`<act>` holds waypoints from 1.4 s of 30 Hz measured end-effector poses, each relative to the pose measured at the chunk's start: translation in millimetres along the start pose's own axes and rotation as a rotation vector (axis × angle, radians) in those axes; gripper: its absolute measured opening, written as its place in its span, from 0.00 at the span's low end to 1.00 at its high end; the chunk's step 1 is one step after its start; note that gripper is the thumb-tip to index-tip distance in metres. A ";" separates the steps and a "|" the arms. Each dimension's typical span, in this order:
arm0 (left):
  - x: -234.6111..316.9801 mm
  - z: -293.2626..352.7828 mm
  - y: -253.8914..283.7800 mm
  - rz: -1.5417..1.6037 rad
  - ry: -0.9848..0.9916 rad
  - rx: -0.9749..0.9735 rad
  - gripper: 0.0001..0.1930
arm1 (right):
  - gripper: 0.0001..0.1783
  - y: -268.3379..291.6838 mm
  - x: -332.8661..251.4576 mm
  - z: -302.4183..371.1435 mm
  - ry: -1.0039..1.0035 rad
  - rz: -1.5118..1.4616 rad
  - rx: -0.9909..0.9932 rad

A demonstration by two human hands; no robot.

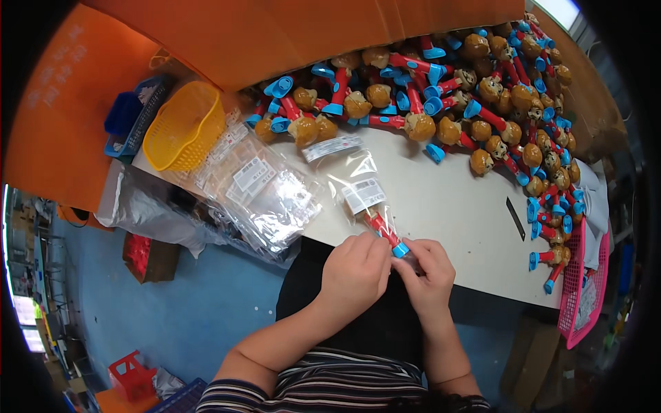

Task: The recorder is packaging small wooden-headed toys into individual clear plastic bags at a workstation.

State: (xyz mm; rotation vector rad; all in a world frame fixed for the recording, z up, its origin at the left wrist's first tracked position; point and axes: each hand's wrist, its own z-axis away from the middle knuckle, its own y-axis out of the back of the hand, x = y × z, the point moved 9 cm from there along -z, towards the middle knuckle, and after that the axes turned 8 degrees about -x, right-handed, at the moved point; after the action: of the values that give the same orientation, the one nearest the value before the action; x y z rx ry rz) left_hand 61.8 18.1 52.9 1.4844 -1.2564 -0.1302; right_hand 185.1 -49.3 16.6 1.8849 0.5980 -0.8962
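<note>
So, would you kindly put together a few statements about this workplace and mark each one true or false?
1. The left hand and right hand are both at a clear bag with a red-and-blue toy inside. True.
2. The yellow basket is to the right of the pink basket. False: it is to the left.
3. A pile of toys spreads along the far and right sides of the table. True.
4. The person's sleeves are plain white. False: the sleeves have dark and light stripes.
5. A thin black strip lies on the table, right of both hands. True.
</note>
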 end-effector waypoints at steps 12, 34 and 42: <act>9.8 3.6 -7.4 0.073 -0.077 -0.002 0.06 | 0.11 -7.8 -15.6 2.1 0.216 0.195 0.191; -31.5 26.3 -4.8 0.233 0.085 0.127 0.12 | 0.15 -26.3 -32.6 -9.4 0.230 0.441 0.167; -18.2 23.9 4.2 0.154 -0.054 0.147 0.12 | 0.11 -32.5 -31.5 -19.0 0.209 0.410 0.141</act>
State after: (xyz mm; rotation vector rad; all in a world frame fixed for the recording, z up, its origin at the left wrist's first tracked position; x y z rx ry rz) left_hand 35.5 16.7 37.7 1.5103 -1.4450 0.0248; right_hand 148.8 -18.9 29.7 2.1425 0.2559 -0.4881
